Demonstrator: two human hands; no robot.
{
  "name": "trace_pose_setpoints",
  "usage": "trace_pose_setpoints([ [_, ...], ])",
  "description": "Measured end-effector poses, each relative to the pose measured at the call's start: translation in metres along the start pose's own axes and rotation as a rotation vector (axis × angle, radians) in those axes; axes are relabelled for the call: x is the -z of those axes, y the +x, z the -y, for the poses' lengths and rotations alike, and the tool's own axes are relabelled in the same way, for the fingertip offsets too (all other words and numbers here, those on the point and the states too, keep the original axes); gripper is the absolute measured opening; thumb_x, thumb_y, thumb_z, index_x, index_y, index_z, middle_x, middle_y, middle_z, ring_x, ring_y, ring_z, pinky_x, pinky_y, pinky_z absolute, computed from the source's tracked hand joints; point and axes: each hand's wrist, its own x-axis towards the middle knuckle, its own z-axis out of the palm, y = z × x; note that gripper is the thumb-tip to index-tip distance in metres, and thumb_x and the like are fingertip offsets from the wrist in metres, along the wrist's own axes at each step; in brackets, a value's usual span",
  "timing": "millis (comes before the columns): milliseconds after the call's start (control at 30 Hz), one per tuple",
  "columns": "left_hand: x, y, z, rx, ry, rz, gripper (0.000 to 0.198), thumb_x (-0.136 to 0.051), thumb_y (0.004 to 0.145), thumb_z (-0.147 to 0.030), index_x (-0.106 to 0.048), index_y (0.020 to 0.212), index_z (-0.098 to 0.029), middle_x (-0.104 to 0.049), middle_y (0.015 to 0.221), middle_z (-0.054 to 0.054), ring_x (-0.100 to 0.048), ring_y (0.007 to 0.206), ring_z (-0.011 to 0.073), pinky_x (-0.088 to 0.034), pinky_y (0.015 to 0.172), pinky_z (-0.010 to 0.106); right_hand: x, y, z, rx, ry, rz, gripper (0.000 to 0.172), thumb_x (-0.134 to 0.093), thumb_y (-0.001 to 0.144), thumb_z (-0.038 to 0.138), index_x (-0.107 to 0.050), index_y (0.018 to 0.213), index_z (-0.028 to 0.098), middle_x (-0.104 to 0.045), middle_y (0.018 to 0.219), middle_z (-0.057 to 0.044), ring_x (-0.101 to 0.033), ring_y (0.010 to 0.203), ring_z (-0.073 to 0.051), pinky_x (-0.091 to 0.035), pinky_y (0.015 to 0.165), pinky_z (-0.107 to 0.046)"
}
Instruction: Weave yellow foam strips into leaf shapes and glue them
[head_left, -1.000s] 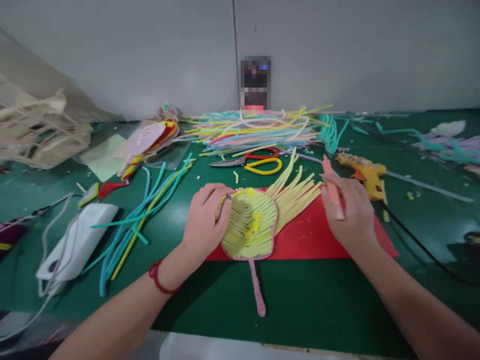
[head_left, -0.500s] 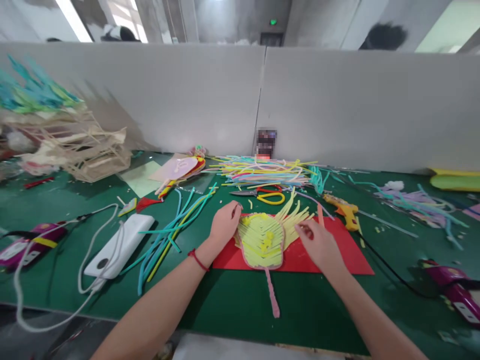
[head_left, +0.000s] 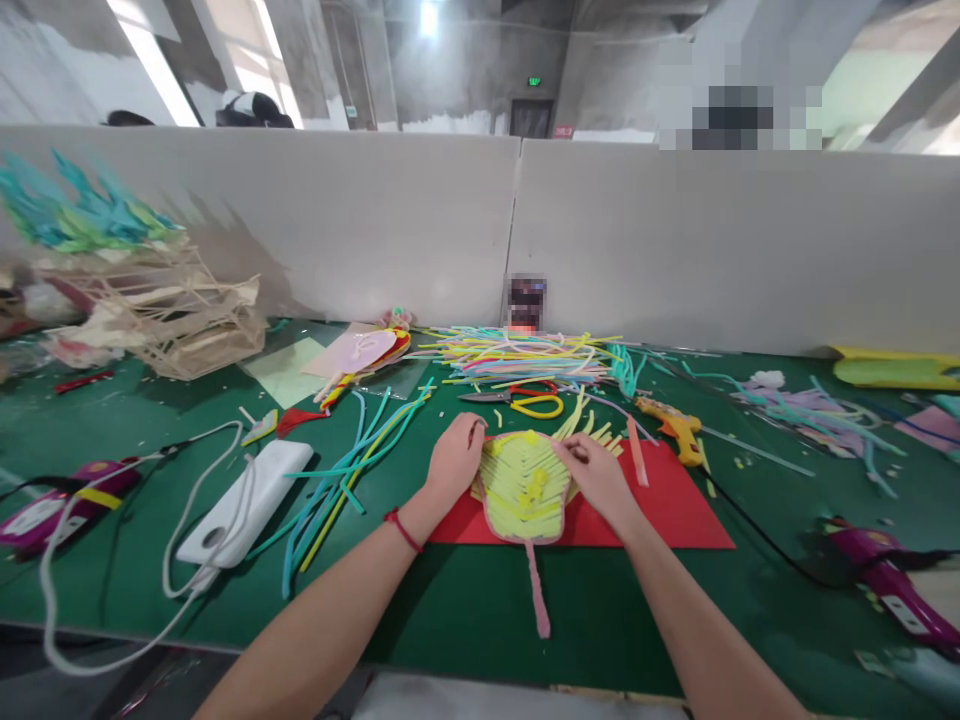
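Note:
A yellow-green fan (head_left: 523,500) made of chenille stems, with a pink rim and a pink handle pointing toward me, lies on a red sheet (head_left: 675,500). My left hand (head_left: 456,455) closes its fingers at the fan's upper left edge. At the upper right edge, my right hand (head_left: 596,475) pinches the fan with thumb and forefinger; exactly what lies between the fingertips is partly hidden. Pale yellow stems (head_left: 581,420) spread out behind the fan. An orange-pink strip (head_left: 637,452) rests on the sheet just right of them.
Yellow-handled scissors (head_left: 536,402) lie before a pile of coloured stems (head_left: 517,358). A yellow glue gun (head_left: 679,430) with a black cord is on the right. Leftward are loose blue and yellow stems (head_left: 352,470) and a white power bank (head_left: 247,505) with a cable. A grey partition (head_left: 337,230) stands behind.
My right hand has moved left from over the pale yellow stems to the fan's upper right edge. My left hand stays at the left edge. The camera view has tilted up slightly.

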Motion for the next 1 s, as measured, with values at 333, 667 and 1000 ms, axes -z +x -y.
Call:
trace_pose_setpoints([
  [333, -0.006, 0.003, 0.000, 0.031, -0.455, 0.061, 0.051, -0.040, 0.085, -0.059, -0.066, 0.095, -0.016, -0.070, 0.095, 0.009, -0.062, 0.094, 0.0235, -0.048, 0.084, 0.033, 0.010, 0.000, 0.006, 0.001, 0.329, -0.064, 0.045, -0.055, 0.073, 0.069, -0.043, 0.080, 0.025, -0.048, 0.047, 0.006, -0.042, 0.034, -0.013, -0.029, 0.033, -0.026],
  [667, -0.004, -0.006, -0.010, 0.093, -0.595, 0.149, 0.056, -0.068, 0.067, -0.056, -0.067, 0.104, -0.015, -0.071, 0.101, 0.008, -0.062, 0.097, 0.0286, -0.051, 0.082, 0.037, 0.006, -0.005, 0.011, 0.058, 0.370, -0.079, 0.042, -0.059, 0.072, 0.065, -0.044, 0.079, 0.026, -0.048, 0.047, 0.006, -0.044, 0.035, -0.014, -0.033, 0.035, -0.027],
  [1000, -0.005, -0.002, 0.000, 0.136, -0.652, 0.135, 0.046, -0.061, 0.072, -0.060, -0.068, 0.082, -0.016, -0.069, 0.084, 0.006, -0.060, 0.083, 0.0215, -0.048, 0.074, 0.030, 0.004, -0.002, 0.007, -0.018, 0.432, -0.019, 0.045, -0.064, 0.067, 0.065, -0.047, 0.074, 0.024, -0.053, 0.045, 0.005, -0.045, 0.030, -0.013, -0.032, 0.029, -0.025],
])
